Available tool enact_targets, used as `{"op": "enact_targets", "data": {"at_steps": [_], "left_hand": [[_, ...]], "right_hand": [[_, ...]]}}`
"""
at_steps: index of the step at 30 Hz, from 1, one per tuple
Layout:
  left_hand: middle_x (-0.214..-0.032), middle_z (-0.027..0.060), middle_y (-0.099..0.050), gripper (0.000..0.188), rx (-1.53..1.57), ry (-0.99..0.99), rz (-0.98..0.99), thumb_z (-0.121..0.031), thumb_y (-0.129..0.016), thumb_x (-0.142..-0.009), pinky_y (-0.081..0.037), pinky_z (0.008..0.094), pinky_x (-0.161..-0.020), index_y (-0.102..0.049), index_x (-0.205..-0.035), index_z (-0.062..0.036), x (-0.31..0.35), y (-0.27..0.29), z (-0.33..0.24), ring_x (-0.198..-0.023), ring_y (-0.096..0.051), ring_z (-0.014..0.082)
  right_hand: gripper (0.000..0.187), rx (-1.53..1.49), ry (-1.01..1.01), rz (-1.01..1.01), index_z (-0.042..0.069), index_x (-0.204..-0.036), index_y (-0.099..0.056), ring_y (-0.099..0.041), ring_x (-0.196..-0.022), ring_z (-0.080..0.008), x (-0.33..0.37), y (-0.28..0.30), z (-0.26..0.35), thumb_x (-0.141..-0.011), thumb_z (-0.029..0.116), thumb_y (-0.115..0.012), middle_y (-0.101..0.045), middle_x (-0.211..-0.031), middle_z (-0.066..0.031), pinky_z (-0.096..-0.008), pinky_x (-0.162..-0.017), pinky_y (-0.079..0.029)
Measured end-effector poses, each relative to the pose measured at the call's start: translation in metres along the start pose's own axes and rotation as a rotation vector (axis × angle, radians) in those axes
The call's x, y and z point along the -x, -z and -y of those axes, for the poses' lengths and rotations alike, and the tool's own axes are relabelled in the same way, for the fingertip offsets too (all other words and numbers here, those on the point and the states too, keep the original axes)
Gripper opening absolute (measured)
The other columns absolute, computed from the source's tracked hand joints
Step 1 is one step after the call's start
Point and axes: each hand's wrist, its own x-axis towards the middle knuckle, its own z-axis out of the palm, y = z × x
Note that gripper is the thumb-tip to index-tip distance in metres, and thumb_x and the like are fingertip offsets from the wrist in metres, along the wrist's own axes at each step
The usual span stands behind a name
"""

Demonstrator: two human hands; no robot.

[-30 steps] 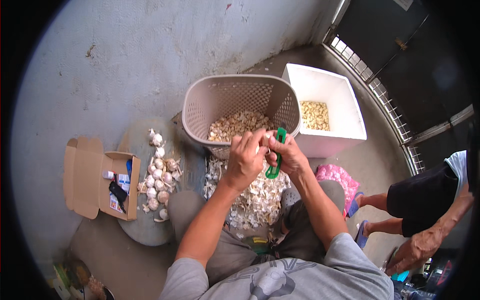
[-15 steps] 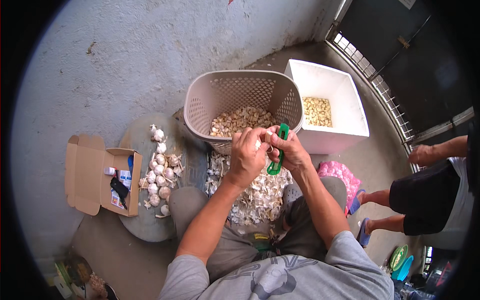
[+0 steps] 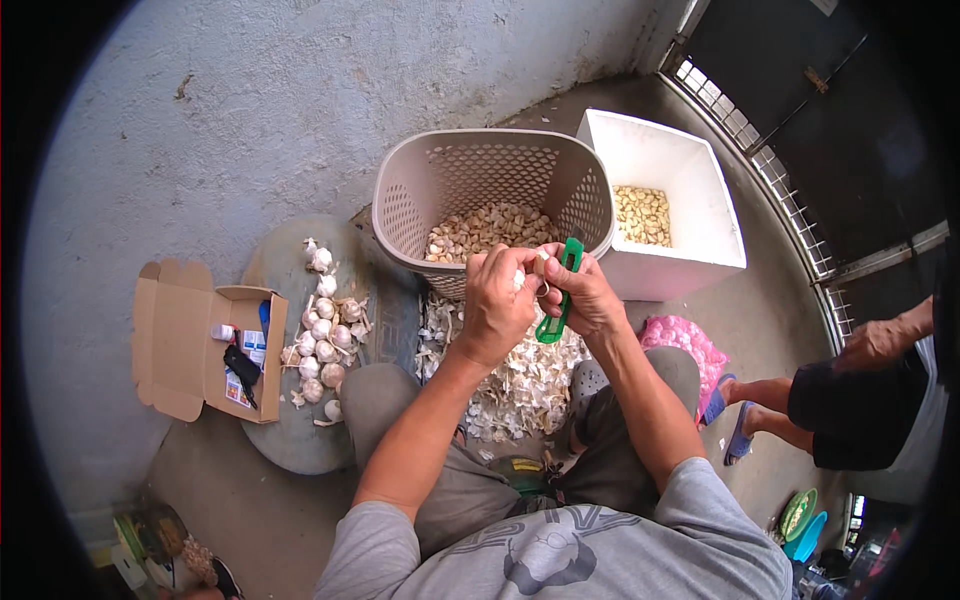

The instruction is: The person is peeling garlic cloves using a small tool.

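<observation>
Both hands meet over the near rim of a tan perforated basket point(image 3: 390, 215) with unpeeled garlic cloves point(image 3: 490, 228) in its bottom. My left hand point(image 3: 494, 315) is closed around a piece of garlic point(image 3: 518, 280), mostly hidden by the fingers. My right hand point(image 3: 597, 300) grips a green utility knife point(image 3: 552, 327), its blade end pointing up and away. A pale clove point(image 3: 541, 261) shows between the fingertips where the hands touch. Below them, a heap of papery garlic skins point(image 3: 520, 395) lies between my feet.
Left, whole garlic bulbs point(image 3: 322, 345) rest on a round grey surface point(image 3: 300, 445) beside an open cardboard box point(image 3: 170, 345). A white foam box point(image 3: 690, 240) holds peeled cloves point(image 3: 642, 215). Behind my right knee sits a pink net bag point(image 3: 685, 345); another person point(image 3: 850, 410) stands at the right.
My hands stay together with the knife in the right; the clove at the fingertips shows a little more. The view has shifted slightly. The other person's hand has lowered toward their shorts.
</observation>
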Motion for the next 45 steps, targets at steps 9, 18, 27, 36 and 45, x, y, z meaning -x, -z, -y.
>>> {"op": "enact_targets", "data": {"at_steps": [9, 18, 27, 36, 45], "left_hand": [[-0.095, 0.0074, -0.066, 0.024, 0.113, 0.122, -0.018, -0.001, -0.075, -0.086, -0.051, 0.0333, -0.077, -0.065, -0.107, -0.0021, 0.003, -0.007, 0.0, -0.086, -0.061, 0.0195], [-0.096, 0.0025, -0.061, 0.028, 0.406, 0.33, 0.013, -0.004, -0.073, -0.093, -0.051, 0.025, -0.072, -0.066, -0.118, 0.004, 0.006, -0.006, -0.001, -0.084, -0.055, 0.0086], [-0.09, 0.007, -0.062, 0.022, 0.147, 0.113, -0.041, -0.002, -0.076, -0.089, -0.05, 0.0306, -0.069, -0.074, -0.111, -0.0012, 0.003, -0.004, 0.0, -0.078, -0.06, 0.0169], [-0.088, 0.0073, -0.063, 0.012, 0.068, 0.051, -0.092, -0.003, -0.077, -0.087, -0.05, 0.033, -0.072, -0.072, -0.099, -0.0003, 0.001, -0.006, -0.002, -0.08, -0.062, 0.0203], [-0.087, 0.0074, -0.062, 0.006, 0.238, 0.154, -0.025, -0.003, -0.072, -0.091, -0.049, 0.03, -0.069, -0.069, -0.094, 0.0011, -0.003, 0.001, -0.002, -0.079, -0.061, 0.0166]], "right_hand": [[0.024, 0.133, 0.069, -0.017, 0.005, -0.107, -0.065, -0.056, -0.055, -0.0061, -0.001, -0.003, 0.006, -0.092, 0.018, -0.079, -0.065, -0.079, -0.001, -0.0217, -0.044, -0.043], [0.024, 0.199, 0.051, -0.035, 0.004, -0.108, -0.067, -0.055, -0.054, -0.0069, 0.003, 0.003, 0.012, -0.092, 0.018, -0.079, -0.067, -0.081, -0.001, -0.0221, -0.045, -0.043], [0.022, 0.186, 0.017, -0.038, 0.004, -0.105, -0.067, -0.055, -0.053, -0.007, 0.002, -0.001, 0.016, -0.092, 0.018, -0.079, -0.068, -0.081, -0.0015, -0.0227, -0.044, -0.041], [0.024, 0.084, 0.015, -0.014, 0.006, -0.107, -0.065, -0.053, -0.053, -0.0064, 0.0, -0.001, 0.011, -0.094, 0.02, -0.078, -0.067, -0.082, -0.0008, -0.0231, -0.043, -0.04], [0.025, 0.123, 0.005, -0.005, 0.006, -0.108, -0.065, -0.054, -0.054, -0.0065, -0.001, 0.004, 0.012, -0.095, 0.024, -0.076, -0.064, -0.08, 0.0, -0.0228, -0.044, -0.04]]}}
